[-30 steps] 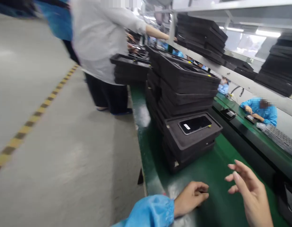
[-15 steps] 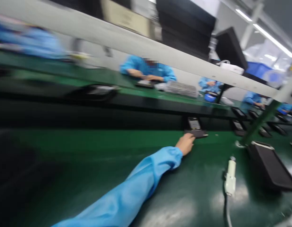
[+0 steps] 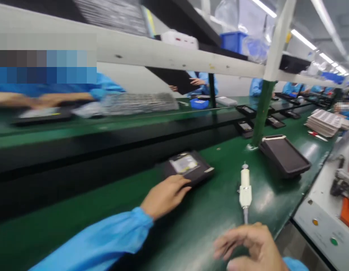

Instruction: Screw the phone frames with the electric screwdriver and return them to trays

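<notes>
My left hand [image 3: 166, 197] has its fingers on the near edge of a black tray [image 3: 201, 170], thumb in front. In the tray lies a flat device [image 3: 184, 163] with a pale, shiny face. The tray sits where the green bench meets the dark belt, slightly blurred. At the lower right, my right hand [image 3: 253, 244] hangs over the bench with fingers apart and holds nothing. Just beyond it lies a white electric screwdriver [image 3: 245, 190], its tip pointing away and its cable running under the right hand.
Stacked black trays [image 3: 285, 156] stand right of the screwdriver, beside a green post [image 3: 261, 113]. The dark belt [image 3: 86, 165] carries more trays farther along. Co-workers in blue sleeves sit opposite. A white shelf beam [image 3: 163, 52] crosses above. A control box [image 3: 318, 226] stands at the right.
My view has swung right and come closer. My left hand has gone from reaching at the tray to having it nearer, over the bench edge. My right hand has come into view.
</notes>
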Demonstrator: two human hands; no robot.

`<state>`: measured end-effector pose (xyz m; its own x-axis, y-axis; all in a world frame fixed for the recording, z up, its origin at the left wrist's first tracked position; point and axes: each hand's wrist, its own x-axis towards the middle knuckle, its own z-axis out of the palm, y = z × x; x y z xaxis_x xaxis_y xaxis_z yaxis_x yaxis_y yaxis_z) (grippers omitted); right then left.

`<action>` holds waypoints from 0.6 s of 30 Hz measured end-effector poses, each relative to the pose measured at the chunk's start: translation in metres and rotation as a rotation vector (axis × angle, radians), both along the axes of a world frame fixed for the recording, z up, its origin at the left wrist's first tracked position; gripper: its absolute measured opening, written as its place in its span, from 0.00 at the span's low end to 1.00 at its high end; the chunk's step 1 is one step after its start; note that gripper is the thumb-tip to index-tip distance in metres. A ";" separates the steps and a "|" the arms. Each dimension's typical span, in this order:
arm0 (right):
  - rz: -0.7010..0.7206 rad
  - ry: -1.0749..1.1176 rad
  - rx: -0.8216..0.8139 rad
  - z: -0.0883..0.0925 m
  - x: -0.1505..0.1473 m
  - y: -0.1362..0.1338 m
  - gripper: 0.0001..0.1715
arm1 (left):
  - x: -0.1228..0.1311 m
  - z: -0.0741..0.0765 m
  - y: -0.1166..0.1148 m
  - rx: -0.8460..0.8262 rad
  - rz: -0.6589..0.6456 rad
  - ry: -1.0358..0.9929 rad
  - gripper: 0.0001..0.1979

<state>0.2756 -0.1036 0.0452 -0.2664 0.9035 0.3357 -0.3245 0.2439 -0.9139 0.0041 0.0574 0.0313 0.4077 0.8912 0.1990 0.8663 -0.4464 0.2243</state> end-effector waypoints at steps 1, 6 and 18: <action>-0.088 -0.081 -0.021 -0.003 0.001 0.001 0.18 | 0.008 -0.002 -0.029 -0.019 -0.014 0.006 0.16; -0.349 -0.699 0.180 -0.031 -0.010 0.027 0.17 | 0.060 -0.027 -0.159 -0.114 -0.179 0.005 0.10; -0.469 -1.358 0.447 -0.067 -0.063 0.013 0.27 | 0.046 -0.004 -0.175 -0.511 0.234 -0.970 0.13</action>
<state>0.2123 -0.0910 -0.0218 -0.3161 0.8855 0.3404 0.8688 0.4143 -0.2711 0.0498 -0.1181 0.0273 0.0907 0.9935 -0.0691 0.2754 0.0417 0.9604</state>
